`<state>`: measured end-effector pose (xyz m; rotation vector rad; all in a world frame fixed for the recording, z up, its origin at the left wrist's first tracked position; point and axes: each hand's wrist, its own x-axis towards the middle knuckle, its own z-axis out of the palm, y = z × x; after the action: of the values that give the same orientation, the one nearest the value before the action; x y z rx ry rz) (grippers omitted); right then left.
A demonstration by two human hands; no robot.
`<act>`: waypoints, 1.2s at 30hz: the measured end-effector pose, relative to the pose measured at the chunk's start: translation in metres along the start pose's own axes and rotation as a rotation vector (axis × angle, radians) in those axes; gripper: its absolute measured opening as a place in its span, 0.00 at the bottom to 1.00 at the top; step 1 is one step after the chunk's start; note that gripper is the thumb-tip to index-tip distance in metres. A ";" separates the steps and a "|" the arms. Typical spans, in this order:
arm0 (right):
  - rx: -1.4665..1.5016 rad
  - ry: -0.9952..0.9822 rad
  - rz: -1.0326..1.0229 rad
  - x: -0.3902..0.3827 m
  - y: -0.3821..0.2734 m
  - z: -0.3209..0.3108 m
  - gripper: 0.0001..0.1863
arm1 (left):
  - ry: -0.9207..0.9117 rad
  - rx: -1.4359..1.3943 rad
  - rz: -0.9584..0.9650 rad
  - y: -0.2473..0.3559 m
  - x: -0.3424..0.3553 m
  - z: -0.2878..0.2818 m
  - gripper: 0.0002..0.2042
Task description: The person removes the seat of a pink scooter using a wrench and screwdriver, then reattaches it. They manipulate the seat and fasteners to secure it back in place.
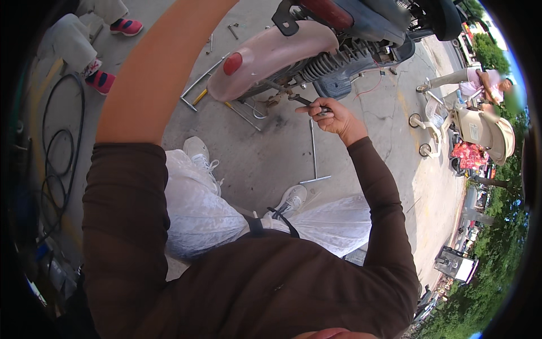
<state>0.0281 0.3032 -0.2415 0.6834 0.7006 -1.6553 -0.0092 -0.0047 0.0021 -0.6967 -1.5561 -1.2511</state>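
My right hand [334, 120] is closed around the handle of a dark wrench [302, 100]. The wrench's far end meets metal parts low on a scooter or motorcycle, below its pinkish rear fender [271, 56]. A red reflector [232, 63] is fixed on that fender, and a black coil-spring shock absorber [333, 64] runs beside it. My left forearm [169, 62] stretches up past the top edge, so the left hand is out of sight. On the ground between my feet and the machine lies a T-handle wrench [314, 150].
More long-handled tools [200, 96] and loose bolts [233, 31] lie by the fender. A black hose [59, 147] coils at left, near another person's pink shoes [127, 26]. Farther right are a beige stroller [480, 133] and a person [480, 82].
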 end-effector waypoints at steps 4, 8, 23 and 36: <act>0.028 0.019 0.119 0.031 -0.005 0.029 0.11 | -0.017 -0.029 -0.177 0.002 -0.007 -0.012 0.13; -0.102 0.068 -0.110 0.072 0.041 0.023 0.07 | -0.073 0.000 -0.244 -0.003 -0.010 -0.003 0.12; -1.184 0.907 -1.075 0.269 0.114 -0.127 0.11 | -0.062 0.042 -0.358 0.006 -0.008 -0.008 0.11; -1.089 1.313 -1.318 0.187 0.000 -0.170 0.08 | -0.094 0.045 -0.384 0.008 -0.009 -0.013 0.14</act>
<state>0.0067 0.3131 -0.4929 0.3493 3.1786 -1.2197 0.0057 -0.0135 -0.0034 -0.4436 -1.8495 -1.4731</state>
